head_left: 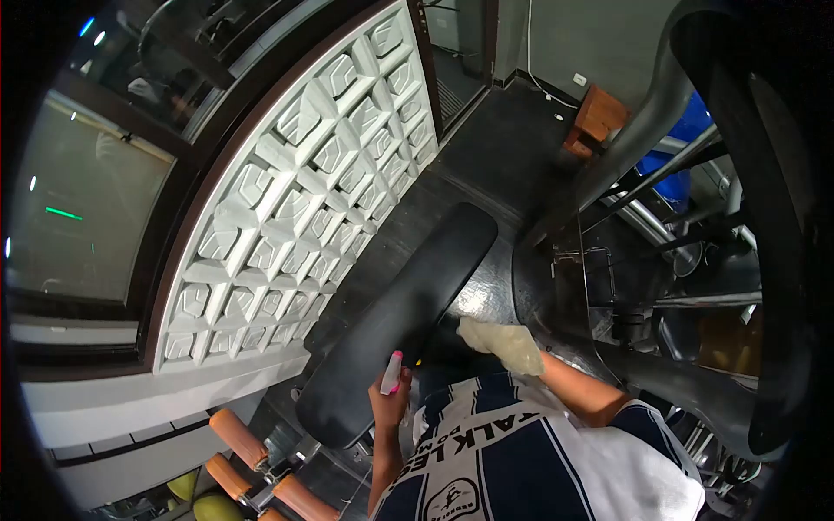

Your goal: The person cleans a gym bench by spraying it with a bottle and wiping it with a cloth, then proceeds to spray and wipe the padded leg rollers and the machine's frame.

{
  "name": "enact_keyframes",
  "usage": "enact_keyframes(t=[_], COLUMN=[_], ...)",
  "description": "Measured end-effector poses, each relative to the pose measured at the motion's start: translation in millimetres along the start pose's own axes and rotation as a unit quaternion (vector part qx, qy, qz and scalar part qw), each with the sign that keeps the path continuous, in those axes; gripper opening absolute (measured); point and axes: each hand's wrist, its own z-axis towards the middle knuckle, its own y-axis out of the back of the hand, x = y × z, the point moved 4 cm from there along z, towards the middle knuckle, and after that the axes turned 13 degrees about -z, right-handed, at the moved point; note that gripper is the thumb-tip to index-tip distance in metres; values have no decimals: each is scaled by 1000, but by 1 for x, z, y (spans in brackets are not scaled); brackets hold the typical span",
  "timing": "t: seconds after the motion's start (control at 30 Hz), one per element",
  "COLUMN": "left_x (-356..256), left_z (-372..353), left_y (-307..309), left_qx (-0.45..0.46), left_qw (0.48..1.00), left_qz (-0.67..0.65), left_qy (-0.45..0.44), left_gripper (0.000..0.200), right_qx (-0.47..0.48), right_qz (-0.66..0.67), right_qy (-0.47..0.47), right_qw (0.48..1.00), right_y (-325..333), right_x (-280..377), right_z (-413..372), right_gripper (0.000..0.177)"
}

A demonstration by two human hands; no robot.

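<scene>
My left hand [388, 405] is wrapped around a small translucent white bottle [390, 373] with a pink top. It is held over the near part of a long black padded bench [401, 306]. To the right of the bench, a pale yellowish cloth [506, 344] covers my right hand, so the fingers are hidden beneath it. My right forearm [580, 387] reaches in from the right. Dark padding shows just under the cloth's left edge.
A white patterned block wall [300, 195] runs along the left side. Orange foam rollers [239, 440] stand at the lower left. Large black machine frames [786, 217] rise on the right. A brown wooden box [597, 120] sits by the far wall, on the dark floor [499, 143].
</scene>
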Motion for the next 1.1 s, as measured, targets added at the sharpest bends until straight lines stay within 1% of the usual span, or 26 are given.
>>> enact_keyframes(t=[0.03,0.1,0.17,0.2,0.23,0.33,0.37,0.43,0.47,0.5,0.57,0.6,0.63,0.67,0.7,0.73,0.77,0.8,0.83,0.87,0.9,0.93,0.97,1.0,1.03,1.1], left_x=[-4,-16,-13,-14,-15,-23,-29,-33,-33,-28,-24,-25,-24,-23,-13,-1,11,15,28,42,55,68,78,87,97,104], left_z=[9,26,47,61,74,108,118,141,153,158,188,199,207,217,226,237,245,254,266,274,277,284,291,298,303,314], left_y=[-2,-9,-19,-20,-23,-43,-46,-53,-57,-59,-71,-75,-81,-91,-94,-101,-105,-110,-118,-120,-122,-127,-132,-138,-144,-152], left_qx=[5,26,54,79,94,151,157,200,208,208,217,218,231,247,253,255,254,256,256,255,253,250,236,221,220,188], left_qw=[1000,996,995,991,990,981,981,966,965,965,964,962,953,942,940,945,949,946,944,943,943,941,948,954,952,959], left_qz=[3,86,84,89,89,117,116,159,156,154,152,158,194,225,229,204,180,182,182,187,192,191,179,168,171,199], left_qy=[4,-8,28,53,49,24,20,31,34,42,33,35,18,1,12,28,49,85,104,101,103,120,119,116,130,79], left_gripper=[29,30,31,31,31,30,30,31,30,30,30,30,30,30,30,31,31,30,30,29,28,28,27,26,26,25], right_qx=[12,35,50,34,22,-62,-69,-112,-94,-87,-143,-103,-125,-30,7,-45,-46,38,125,199,297,398,289,176,77,96], right_qz=[-34,-88,-127,-133,-135,69,67,21,-167,-164,-281,75,-139,137,401,410,445,312,163,18,-150,-282,-237,-196,-179,-121], right_qy=[-11,-39,-49,17,9,14,14,-17,27,21,29,-81,122,42,-72,-53,-112,-165,-205,-252,-272,-268,-190,-81,29,11], right_qw=[999,995,989,990,991,996,995,993,981,982,948,989,975,989,913,909,887,935,957,947,903,831,908,961,980,988], right_y=[5,12,19,12,6,8,16,45,59,58,63,55,61,8,-45,-8,-4,-34,-57,-43,-26,-8,-56,-101,-144,-146], right_x=[20,47,55,31,10,-30,-20,17,30,29,24,4,6,-72,-151,-85,-75,-102,-133,-108,-78,-47,-90,-129,-168,-165], right_z=[-2,-4,-3,-4,-5,-3,1,5,10,14,35,41,52,62,69,74,78,85,97,110,124,138,112,84,54,46], right_gripper=[29,33,39,45,45,65,65,84,98,98,81,77,64,56,50,49,48,47,46,46,46,45,42,39,36,40])
